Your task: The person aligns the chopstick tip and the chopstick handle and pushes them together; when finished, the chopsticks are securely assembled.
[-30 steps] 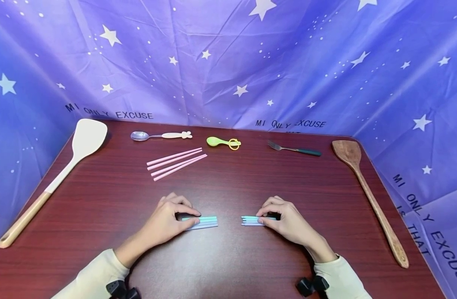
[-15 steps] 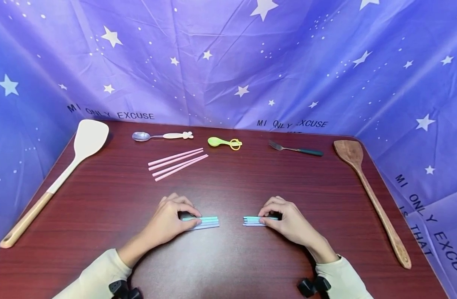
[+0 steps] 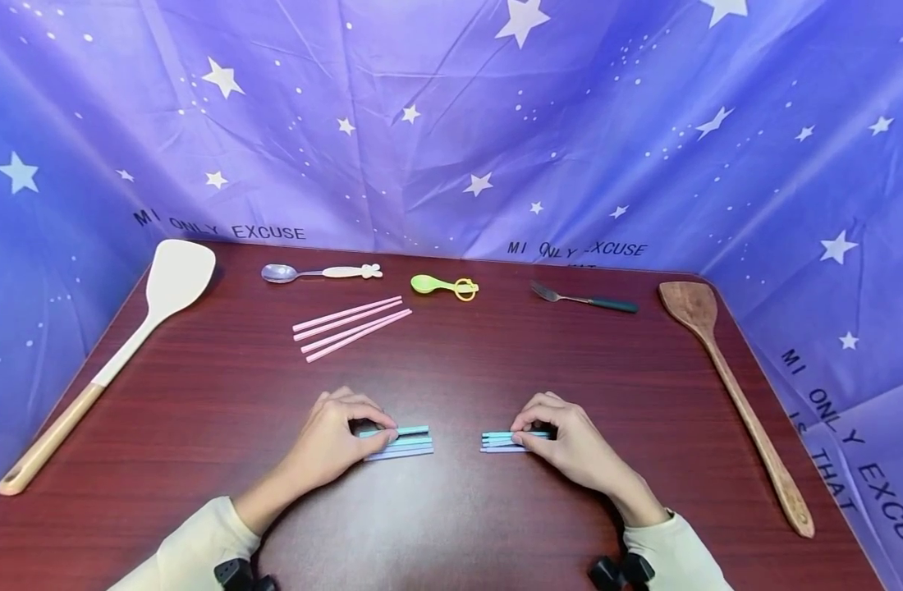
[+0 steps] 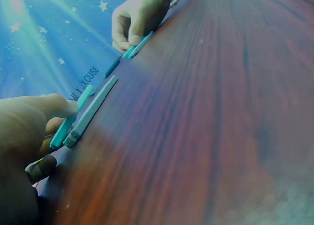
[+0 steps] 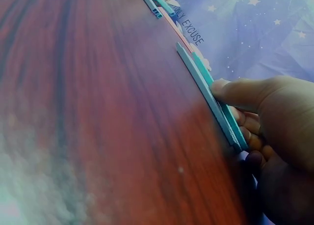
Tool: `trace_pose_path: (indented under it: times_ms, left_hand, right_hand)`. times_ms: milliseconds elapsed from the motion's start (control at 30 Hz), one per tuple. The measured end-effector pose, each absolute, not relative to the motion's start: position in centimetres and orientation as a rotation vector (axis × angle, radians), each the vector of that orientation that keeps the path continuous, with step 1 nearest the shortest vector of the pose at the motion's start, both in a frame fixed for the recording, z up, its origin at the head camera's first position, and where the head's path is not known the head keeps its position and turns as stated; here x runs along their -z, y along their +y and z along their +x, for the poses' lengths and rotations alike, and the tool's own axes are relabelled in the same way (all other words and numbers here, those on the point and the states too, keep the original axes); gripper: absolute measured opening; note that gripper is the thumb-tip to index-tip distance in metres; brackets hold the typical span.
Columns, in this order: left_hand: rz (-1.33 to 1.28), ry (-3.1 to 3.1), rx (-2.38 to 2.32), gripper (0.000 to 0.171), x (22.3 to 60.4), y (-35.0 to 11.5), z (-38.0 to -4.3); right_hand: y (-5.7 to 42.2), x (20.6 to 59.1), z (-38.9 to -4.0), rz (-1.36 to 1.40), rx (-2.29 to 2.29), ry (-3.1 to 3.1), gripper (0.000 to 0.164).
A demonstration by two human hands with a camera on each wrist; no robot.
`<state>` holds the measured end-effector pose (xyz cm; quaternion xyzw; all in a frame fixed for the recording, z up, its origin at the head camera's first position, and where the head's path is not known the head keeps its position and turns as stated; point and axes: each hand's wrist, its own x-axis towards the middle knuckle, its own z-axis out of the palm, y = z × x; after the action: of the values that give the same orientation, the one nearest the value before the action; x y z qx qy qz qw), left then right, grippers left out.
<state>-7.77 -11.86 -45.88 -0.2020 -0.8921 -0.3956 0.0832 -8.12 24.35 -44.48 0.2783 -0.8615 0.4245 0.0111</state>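
My left hand (image 3: 339, 431) pinches a short, straight teal stick (image 3: 413, 430) between thumb and fingers, its right end tilted slightly up. Beneath and beside it lie more short sticks, teal and pale blue-lilac; a greyish-blue stick (image 4: 91, 112) shows beside the pinched one in the left wrist view. Across a gap of bare tabletop, my right hand (image 3: 566, 431) pinches a teal stick (image 5: 202, 69) from a similar short bundle. A greyish-blue stick (image 5: 208, 97) lies alongside it. The fingers hide the outer ends of both bundles in the head view.
Several pink chopsticks (image 3: 351, 328) lie fanned behind my left hand. Along the back are a metal spoon (image 3: 322, 272), a green spoon (image 3: 440, 285) and a fork (image 3: 584, 299). A white spatula (image 3: 144, 328) lies at left, a wooden spatula (image 3: 732, 386) at right.
At my left hand, the teal stick has lifted and spread from the sticks below. The right bundle has parted slightly too. Both hands stay almost in place.
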Motion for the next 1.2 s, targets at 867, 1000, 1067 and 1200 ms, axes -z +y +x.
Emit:
trace_pose_path:
  times_ms: [867, 1000, 1067, 1200]
  left_hand:
    - [-0.685, -2.534, 1.375, 0.008, 42.1, -10.6, -10.8]
    - [-0.687, -2.532, 1.378, 0.008, 41.9, -10.4, -10.7]
    - [-0.694, -2.524, 1.377, 0.007, 42.0, -10.3, -10.6]
    - [-0.714, -2.510, 1.382, 0.008, 42.3, -10.1, -10.4]
  right_hand:
    - [21.7, 41.1, -10.7, 0.770, -1.327, -2.574, 0.008]
    - [21.1, 41.1, -10.7, 0.762, -1.346, -2.558, 0.005]
    - [20.9, 41.1, -10.6, 0.763, -1.351, -2.552, 0.005]
    - [20.5, 41.4, -10.4, 0.776, -1.346, -2.540, 0.005]
